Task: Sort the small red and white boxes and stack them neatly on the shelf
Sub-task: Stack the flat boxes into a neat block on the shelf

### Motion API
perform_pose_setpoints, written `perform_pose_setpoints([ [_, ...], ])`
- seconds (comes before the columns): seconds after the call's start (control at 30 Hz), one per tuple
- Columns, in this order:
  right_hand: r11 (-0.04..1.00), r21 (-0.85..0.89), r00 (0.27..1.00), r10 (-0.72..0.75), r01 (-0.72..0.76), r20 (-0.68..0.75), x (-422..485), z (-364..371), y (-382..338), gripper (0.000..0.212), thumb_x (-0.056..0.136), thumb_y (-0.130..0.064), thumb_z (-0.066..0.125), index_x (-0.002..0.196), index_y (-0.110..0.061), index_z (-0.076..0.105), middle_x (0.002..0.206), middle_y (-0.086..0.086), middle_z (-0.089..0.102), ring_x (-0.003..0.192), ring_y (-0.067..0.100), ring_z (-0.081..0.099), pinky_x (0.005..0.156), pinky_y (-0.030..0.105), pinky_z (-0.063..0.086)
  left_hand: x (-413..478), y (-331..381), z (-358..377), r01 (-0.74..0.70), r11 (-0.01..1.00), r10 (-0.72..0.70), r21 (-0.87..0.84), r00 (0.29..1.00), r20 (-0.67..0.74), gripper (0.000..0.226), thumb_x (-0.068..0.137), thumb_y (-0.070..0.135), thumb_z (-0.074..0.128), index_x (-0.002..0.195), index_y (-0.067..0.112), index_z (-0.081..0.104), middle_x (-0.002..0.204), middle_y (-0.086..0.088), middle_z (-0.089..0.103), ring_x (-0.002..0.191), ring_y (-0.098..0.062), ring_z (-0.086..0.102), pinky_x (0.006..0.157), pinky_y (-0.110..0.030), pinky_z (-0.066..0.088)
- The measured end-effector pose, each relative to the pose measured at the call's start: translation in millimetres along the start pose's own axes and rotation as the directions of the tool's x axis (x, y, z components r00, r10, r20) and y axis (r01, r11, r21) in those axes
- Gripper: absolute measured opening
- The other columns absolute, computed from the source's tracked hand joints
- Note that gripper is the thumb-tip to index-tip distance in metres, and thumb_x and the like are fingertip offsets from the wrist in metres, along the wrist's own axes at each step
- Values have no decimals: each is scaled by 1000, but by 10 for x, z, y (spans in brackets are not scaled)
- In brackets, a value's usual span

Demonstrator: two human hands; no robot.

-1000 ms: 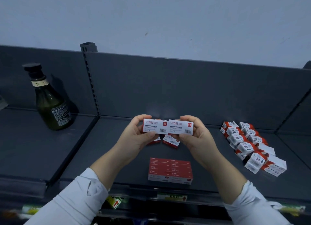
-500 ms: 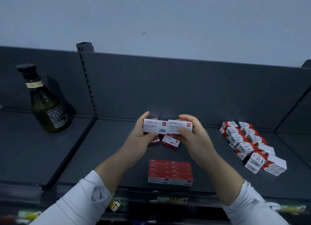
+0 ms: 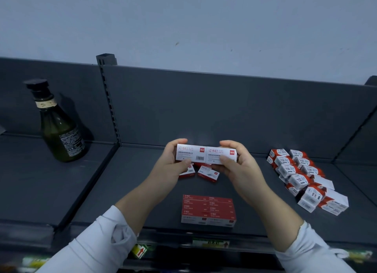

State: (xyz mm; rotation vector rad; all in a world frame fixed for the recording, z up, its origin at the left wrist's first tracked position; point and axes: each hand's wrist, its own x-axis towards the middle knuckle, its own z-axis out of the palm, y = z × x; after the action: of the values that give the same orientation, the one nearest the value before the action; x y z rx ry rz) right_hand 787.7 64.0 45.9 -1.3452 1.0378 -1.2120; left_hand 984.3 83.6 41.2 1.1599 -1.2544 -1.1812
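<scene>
My left hand (image 3: 169, 168) grips a white box with a small red square (image 3: 190, 152), and my right hand (image 3: 240, 170) grips a matching box (image 3: 221, 155). The two boxes are held end to end above the dark shelf (image 3: 142, 191), their white faces toward me. Below them lie two loose red and white boxes (image 3: 208, 173), one partly hidden by my left hand. Nearer the front edge stands a neat stack of red-topped boxes (image 3: 208, 210) in two columns.
A dark green bottle (image 3: 59, 127) with a black cap stands on the left shelf bay, beyond an upright divider (image 3: 108, 101). At the right lies a loose group of several red and white boxes (image 3: 306, 176). Price labels (image 3: 210, 243) line the shelf's front edge.
Both hands have adjusted their hold on the pair of boxes; left fingers that were lifted have closed back over the top edge. The boxes stay at about the same spot.
</scene>
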Motion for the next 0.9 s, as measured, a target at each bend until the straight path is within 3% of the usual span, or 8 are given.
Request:
perform_pose_setpoints([
  [0.13,1000,16,1000,5,-5,-2,-25,25,-1,29,96,-2,54,114,-23,60,107,8,70,104,22,69,94,47,55,-17,-20,-2,2,1000,-2,-18,1000,0,44,96,0,53,122,36,48,114,-6,67,111,-20,63,98,-39,52],
  [0.3,1000,8,1000,10,-10,4,-39,66,11,28,97,-2,54,113,-24,61,105,5,70,103,20,70,92,43,56,-63,-23,-4,2,999,-2,-50,1000,12,43,98,0,50,122,35,46,114,-6,65,104,-13,65,81,-20,54],
  [0.53,1000,-6,1000,0,0,19,-56,101,19,27,97,-4,53,114,-24,59,107,4,68,104,17,69,85,34,58,-55,-72,-41,17,998,-16,-62,1000,20,44,97,0,51,126,33,44,117,-5,65,109,-17,63,90,-29,55],
  [0.77,1000,0,1000,3,-3,16,-42,62,50,30,96,-1,55,114,-24,59,109,8,68,103,20,69,89,43,58,-32,-71,-60,4,1000,-3,-16,1000,26,37,94,-2,56,121,22,49,114,-6,67,105,-13,64,82,-21,53],
  [0.9,984,-179,1000,-4,7,17,-35,-50,59,27,90,-4,65,107,-25,64,100,4,72,94,19,70,85,40,58,33,-88,-56,-8,993,7,121,1000,8,29,89,-1,65,107,19,55,109,-4,66,96,-10,65,74,-15,52],
])
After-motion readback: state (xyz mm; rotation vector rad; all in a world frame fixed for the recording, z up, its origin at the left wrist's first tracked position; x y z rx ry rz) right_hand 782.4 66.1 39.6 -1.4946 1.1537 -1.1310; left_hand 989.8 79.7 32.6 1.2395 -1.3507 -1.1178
